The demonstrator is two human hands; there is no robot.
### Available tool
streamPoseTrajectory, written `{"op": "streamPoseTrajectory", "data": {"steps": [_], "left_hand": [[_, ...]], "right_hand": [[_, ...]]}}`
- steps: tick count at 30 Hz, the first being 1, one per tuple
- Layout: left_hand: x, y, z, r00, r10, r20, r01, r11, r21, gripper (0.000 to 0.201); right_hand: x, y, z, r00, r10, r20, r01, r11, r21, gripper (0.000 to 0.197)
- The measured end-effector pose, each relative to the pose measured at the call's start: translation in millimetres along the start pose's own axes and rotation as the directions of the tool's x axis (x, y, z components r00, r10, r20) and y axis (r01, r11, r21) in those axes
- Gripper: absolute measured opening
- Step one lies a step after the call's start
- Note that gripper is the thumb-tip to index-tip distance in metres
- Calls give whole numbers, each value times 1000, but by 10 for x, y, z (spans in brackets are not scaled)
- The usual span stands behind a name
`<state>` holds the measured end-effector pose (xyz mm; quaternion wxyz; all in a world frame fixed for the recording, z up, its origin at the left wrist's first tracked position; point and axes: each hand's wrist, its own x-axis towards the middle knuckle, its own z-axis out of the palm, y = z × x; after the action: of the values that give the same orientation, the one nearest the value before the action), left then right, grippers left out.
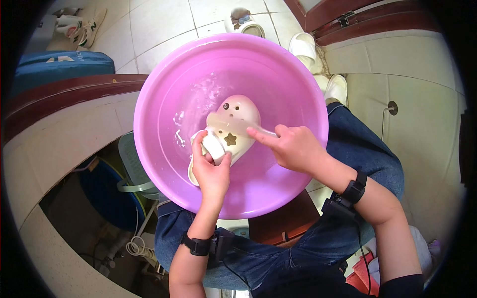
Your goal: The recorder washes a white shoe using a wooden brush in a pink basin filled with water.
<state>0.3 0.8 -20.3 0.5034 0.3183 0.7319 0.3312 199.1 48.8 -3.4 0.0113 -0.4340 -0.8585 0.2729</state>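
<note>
A pink basin (164,64) with shallow water stands in front of me. In it, tilted toe-up, lies a cream-white clog (243,144) with round holes and a star-shaped opening. My left hand (211,169) is closed round the clog's left side, with a thick white piece (214,149) between thumb and fingers; whether that is the heel strap or a separate block, I cannot tell. My right hand (295,146) grips the handle of a pale translucent brush (226,122), forefinger stretched along it. The brush head lies across the clog's upper; its bristles are hidden.
Another white clog (253,30) and white slippers (303,47) are on the tiles beyond the basin. Sneakers (89,30) and a blue bag (64,64) lie far left. A green tub (134,164) is at the left, beside an open cabinet space. A brown stool (280,218) shows below the basin.
</note>
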Motion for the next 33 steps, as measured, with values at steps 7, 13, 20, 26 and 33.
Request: {"op": "streamPoseTrajectory", "data": {"steps": [7,13,20,26,33], "left_hand": [[-32,55,79,1000,-11,-24,15,990,142,63],[-23,159,89,996,-15,-90,26,992,125,60],[-3,120,101,996,22,-86,-7,986,169,59],[-22,109,85,998,-4,-69,13,993,121,61],[2,47,71,990,-79,-118,94,987,130,73]], "right_hand": [[8,90,8,974,194,-120,-201,978,-49,63],[-94,-5,-1,997,70,32,-70,998,10,62],[-18,180,-20,975,205,-86,-212,974,-83,62],[-21,149,17,987,156,-44,-159,986,-55,60],[4,231,-27,955,294,-26,-295,954,-58,57]]}}
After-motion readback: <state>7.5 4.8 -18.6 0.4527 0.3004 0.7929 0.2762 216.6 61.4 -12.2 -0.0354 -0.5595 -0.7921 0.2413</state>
